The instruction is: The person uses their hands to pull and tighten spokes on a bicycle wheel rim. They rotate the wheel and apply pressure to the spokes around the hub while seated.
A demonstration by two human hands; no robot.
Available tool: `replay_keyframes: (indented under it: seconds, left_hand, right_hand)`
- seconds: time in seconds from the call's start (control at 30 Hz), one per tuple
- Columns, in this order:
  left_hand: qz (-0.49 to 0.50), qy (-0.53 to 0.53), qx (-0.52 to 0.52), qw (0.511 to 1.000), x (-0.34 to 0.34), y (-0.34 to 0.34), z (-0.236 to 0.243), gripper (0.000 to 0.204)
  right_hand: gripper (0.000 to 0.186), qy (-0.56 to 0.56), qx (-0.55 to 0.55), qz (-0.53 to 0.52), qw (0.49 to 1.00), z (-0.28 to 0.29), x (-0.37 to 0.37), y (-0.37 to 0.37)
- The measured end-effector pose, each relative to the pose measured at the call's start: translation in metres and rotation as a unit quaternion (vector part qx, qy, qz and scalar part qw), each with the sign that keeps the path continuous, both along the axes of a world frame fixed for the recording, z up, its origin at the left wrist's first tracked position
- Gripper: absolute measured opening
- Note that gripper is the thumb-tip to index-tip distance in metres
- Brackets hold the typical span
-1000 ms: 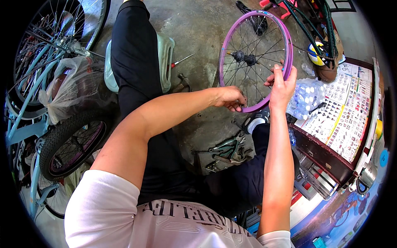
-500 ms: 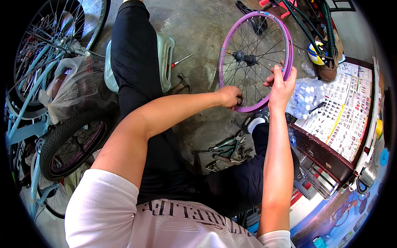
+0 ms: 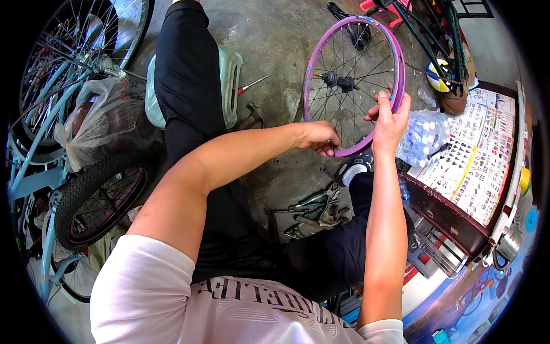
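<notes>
A purple bicycle wheel rim [image 3: 400, 67] with black spokes and a black hub [image 3: 338, 81] stands tilted before me, with no tyre on it. My right hand [image 3: 391, 117] is closed around the rim's lower right side, thumb up along it and fingertips curled in toward the spokes. At the lower left of the rim is my left hand [image 3: 319, 137], its fingers bent and pinched together beside the spokes. Whatever small thing those fingers hold is hidden.
Left of my leg are a pale stool [image 3: 231, 86], a screwdriver [image 3: 252, 85] and a hammer [image 3: 252, 116]. Pliers and other tools [image 3: 315, 206] lie near my feet. Bicycles and a tyre [image 3: 103, 198] crowd the left; bagged bottles [image 3: 424, 137] and a dark cabinet [image 3: 444, 212] flank the right.
My left hand has turned slightly at the rim, and the dark round thing seen at its fingertips is now hidden. The wheel and my right hand have barely moved.
</notes>
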State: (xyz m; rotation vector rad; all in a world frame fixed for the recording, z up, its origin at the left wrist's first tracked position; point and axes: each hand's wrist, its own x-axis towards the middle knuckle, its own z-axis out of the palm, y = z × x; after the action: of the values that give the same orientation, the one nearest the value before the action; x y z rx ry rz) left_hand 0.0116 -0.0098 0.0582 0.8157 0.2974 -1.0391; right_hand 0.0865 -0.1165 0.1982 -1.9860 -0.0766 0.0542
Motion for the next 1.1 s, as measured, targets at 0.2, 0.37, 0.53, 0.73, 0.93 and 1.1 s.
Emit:
replay_keyframes:
  seconds: [0.2, 0.37, 0.53, 0.73, 0.93, 1.1]
  left_hand:
    - [-0.01, -0.041, 0.037, 0.998, 0.001, 0.004, -0.007, 0.026]
    - [-0.029, -0.161, 0.135, 0.977, -0.007, -0.003, -0.016, 0.029]
    - [-0.046, -0.366, 0.339, 0.865, -0.014, -0.004, -0.022, 0.031]
    - [0.052, -0.149, 0.166, 0.973, -0.014, -0.004, -0.023, 0.041]
    - [0.056, 0.024, -0.085, 0.995, -0.008, 0.006, -0.011, 0.043]
    - [0.013, -0.028, -0.017, 0.999, -0.001, 0.004, -0.001, 0.03]
  right_hand:
    - [0.031, 0.013, 0.036, -0.021, 0.999, -0.002, 0.001, 0.005]
    - [0.031, 0.01, 0.022, -0.016, 1.0, -0.004, 0.006, -0.005]
    - [0.032, 0.01, 0.023, -0.011, 1.0, -0.003, 0.002, -0.003]
    - [0.032, 0.01, 0.027, -0.013, 0.999, -0.003, 0.006, -0.002]
    - [0.03, 0.005, 0.013, 0.002, 1.0, -0.002, 0.01, -0.009]
    - [0.03, 0.006, 0.028, 0.003, 1.0, -0.001, 0.007, -0.001]
